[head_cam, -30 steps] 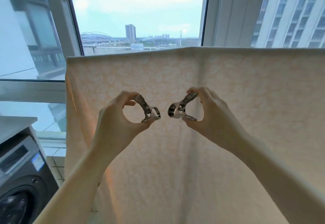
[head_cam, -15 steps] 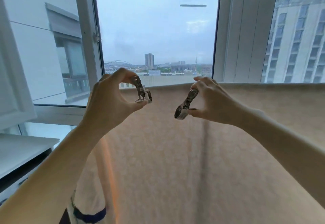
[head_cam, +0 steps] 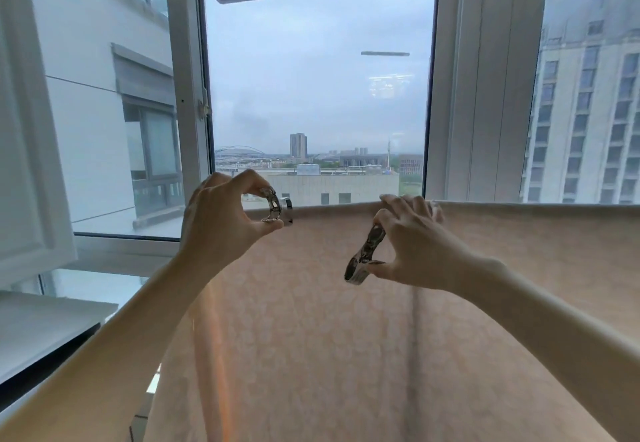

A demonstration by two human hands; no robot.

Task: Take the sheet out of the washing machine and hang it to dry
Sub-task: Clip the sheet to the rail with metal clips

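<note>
A pale peach patterned sheet hangs in front of me, its top edge folded over a line at window-sill height. My left hand pinches a shiny metal clip between thumb and fingers right at the sheet's top edge, near its left end. My right hand holds a second metal clip between thumb and forefinger, its other fingers resting on the top edge of the sheet. That clip hangs in front of the fabric, below the edge. The washing machine is out of view.
A tall window with white frames stands right behind the sheet. A white cabinet door hangs open at the left, above a white ledge. Buildings show outside.
Both hands rose with their clips from the middle of the sheet to its top edge. The left clip now sits at the edge, and the right fingers have reached the edge.
</note>
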